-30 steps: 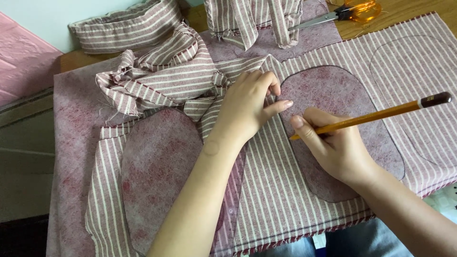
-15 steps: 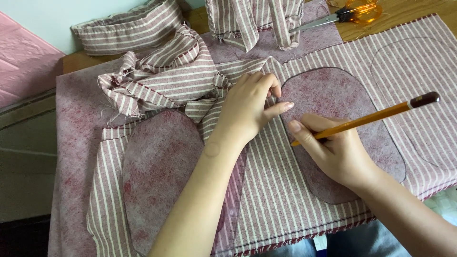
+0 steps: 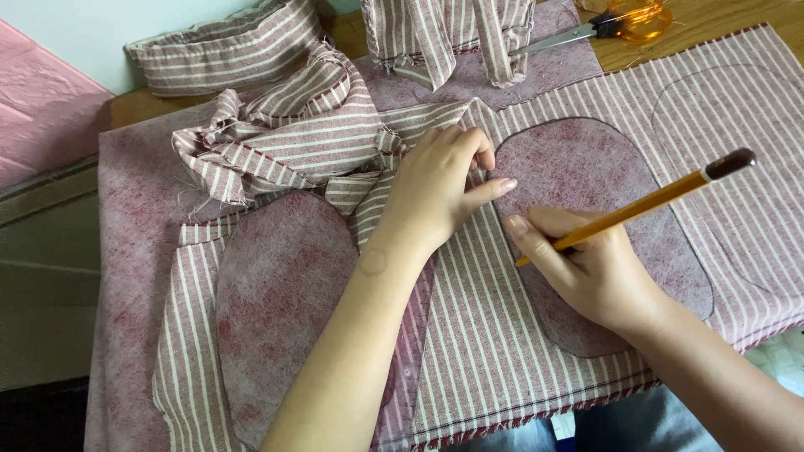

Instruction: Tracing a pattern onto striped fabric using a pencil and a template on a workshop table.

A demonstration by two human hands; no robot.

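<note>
- On the left lies one oval pattern piece [image 3: 280, 310], flat on the striped cloth [image 3: 477, 335].
- Your left hand [image 3: 440, 188] presses the cloth down, fingers curled, holding nothing.
- Your right hand [image 3: 599, 272] is closed around the pencil [image 3: 641, 205].
- You look to be tracing the other oval piece [image 3: 595, 180]. Keep it from sliding.

- No packages, labels, signs or screens are seen in this view.
</note>
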